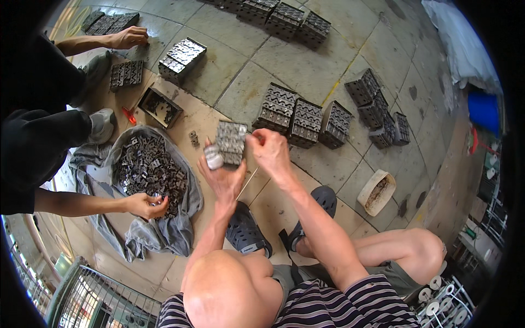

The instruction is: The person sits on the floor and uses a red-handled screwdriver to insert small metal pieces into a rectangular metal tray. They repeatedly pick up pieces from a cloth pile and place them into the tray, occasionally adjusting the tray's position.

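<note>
My left hand (pixel 225 177) grips a grey metal block (pixel 231 143) patterned with rows of small metal pieces, tilted up above the floor. White wrapping (pixel 214 157) covers one finger of that hand. Pinched fingers of my right hand (pixel 270 153) meet the block's right edge; what they hold, if anything, is too small to make out. A thin light stick (pixel 248 184) shows just below my hands; whether it is held I cannot tell. Beside the block, a small metal piece (pixel 194 138) lies on brown board (pixel 210 117).
A co-worker's hand (pixel 146 206) reaches into a cloth-lined heap of metal pieces (pixel 152 169); their other hand (pixel 130 38) is farther back. Around stand an open box (pixel 159 107), a red tool (pixel 129 115), patterned metal blocks (pixel 305 121) and a pale tray (pixel 377 192).
</note>
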